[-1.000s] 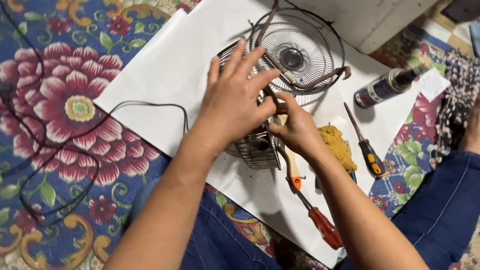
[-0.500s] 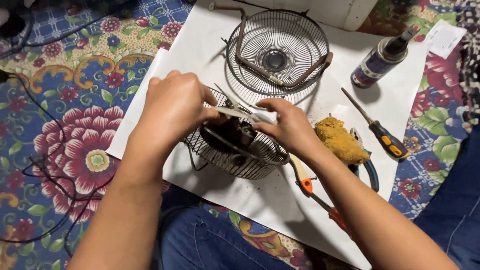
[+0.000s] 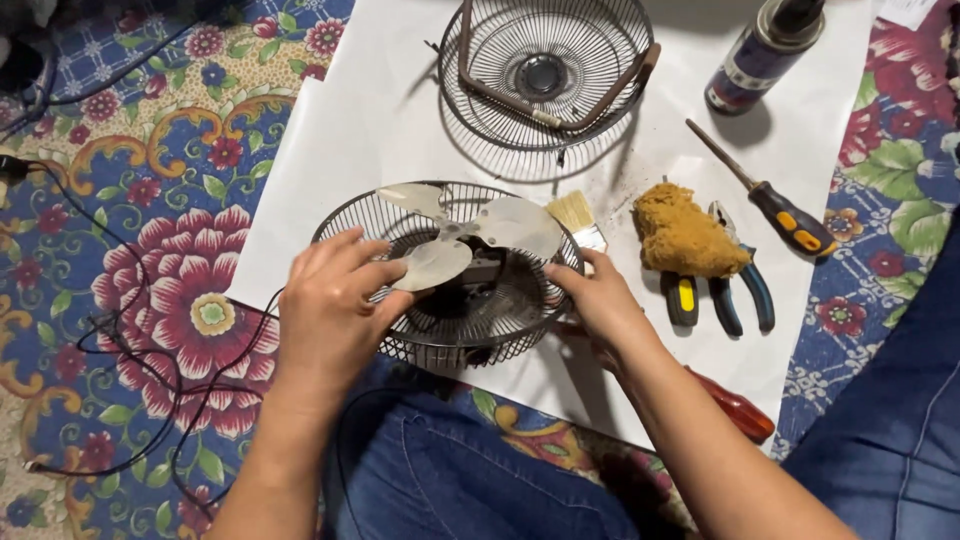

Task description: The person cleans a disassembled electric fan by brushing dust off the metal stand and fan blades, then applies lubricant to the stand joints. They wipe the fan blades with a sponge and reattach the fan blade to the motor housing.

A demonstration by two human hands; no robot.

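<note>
We grip the fan guard [image 3: 450, 330] rim, left hand [image 3: 330, 310] and right hand [image 3: 600, 300] closed; light, stiff wire, fragile blades [image 3: 470, 235] between.

Both hands steady a round dark wire fan cage [image 3: 350, 215] holding pale translucent fan blades [image 3: 470, 235], set on a white paper sheet [image 3: 370, 120]. The left hand [image 3: 330, 315] grips the near rim, its fingertips at one blade; the right hand [image 3: 600, 300] holds the opposite rim. Just beside lie a flat-bristled paintbrush [image 3: 577, 215], a yellow sponge lump [image 3: 683, 232], blue-handled pliers [image 3: 745, 290] and a black-and-orange screwdriver [image 3: 775, 210]. Beyond stands a second wire grille [image 3: 545, 70].
</note>
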